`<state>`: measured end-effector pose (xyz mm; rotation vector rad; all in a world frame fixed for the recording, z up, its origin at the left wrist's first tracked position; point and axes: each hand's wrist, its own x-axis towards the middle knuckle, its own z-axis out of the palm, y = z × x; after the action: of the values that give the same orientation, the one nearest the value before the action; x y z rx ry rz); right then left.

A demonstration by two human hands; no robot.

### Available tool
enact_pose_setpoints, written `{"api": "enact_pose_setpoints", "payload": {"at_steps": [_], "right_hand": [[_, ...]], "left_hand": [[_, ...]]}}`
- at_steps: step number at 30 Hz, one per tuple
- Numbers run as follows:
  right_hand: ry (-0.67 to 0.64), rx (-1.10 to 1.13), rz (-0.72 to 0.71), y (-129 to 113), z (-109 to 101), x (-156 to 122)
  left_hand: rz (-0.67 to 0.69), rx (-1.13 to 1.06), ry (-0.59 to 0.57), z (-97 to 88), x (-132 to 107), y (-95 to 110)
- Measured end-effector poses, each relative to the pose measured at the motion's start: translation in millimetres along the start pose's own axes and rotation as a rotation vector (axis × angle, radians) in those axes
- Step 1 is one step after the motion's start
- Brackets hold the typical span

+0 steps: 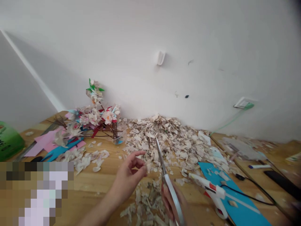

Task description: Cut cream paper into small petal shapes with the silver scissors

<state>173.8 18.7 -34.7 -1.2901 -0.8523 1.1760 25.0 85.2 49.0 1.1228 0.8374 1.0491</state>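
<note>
My right hand [168,201] is wrapped round the white-handled scissors [174,196], whose blades point up and away toward a heap. My left hand [131,171] is just left of the scissors, fingers curled and thumb pressed toward them. At the fingertips is a small pale papery flake [148,167], partly lost against the heap. Dry whitish flakes resembling garlic skin form the large heap [162,128] against the wall. A smaller pile of shreds [150,204] lies below my hands, between them.
A white glue gun [209,186] with a black cable rests on a blue sheet [244,205] at right. Flower sprays [94,116] made of pale petals stand at back left, near pink paper [44,141] and a green package [10,141]. A black phone-like slab [282,182] lies far right.
</note>
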Motion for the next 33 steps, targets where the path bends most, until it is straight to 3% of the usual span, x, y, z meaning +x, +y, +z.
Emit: {"api": "enact_pose_setpoints", "payload": {"at_steps": [2,6,10,16,23,33], "right_hand": [[-0.005,0.059,0.054,-2.3,0.0,0.2],[0.123,0.110,-0.009,-10.4,1.8,-2.7],[0.143,0.056,-0.041,-5.2,0.5,0.3],[0.237,0.017,-0.138,14.8,-5.1,9.4],[0.247,-0.155,-0.109,-12.1,-4.7,6.0],[0.245,-0.098,-0.133,-9.7,-5.5,6.4]], "left_hand": [[-0.052,0.027,-0.102,2.4,-1.6,-6.1],[-0.185,0.112,-0.291,2.8,-2.9,-20.7],[-0.201,0.182,-0.375,-0.3,-1.9,-34.3],[-0.253,0.132,-0.232,3.7,2.9,-36.9],[-0.490,-0.134,-0.139,9.9,0.5,-43.3],[-0.505,-0.185,-0.037,13.7,-1.7,-39.7]]}}
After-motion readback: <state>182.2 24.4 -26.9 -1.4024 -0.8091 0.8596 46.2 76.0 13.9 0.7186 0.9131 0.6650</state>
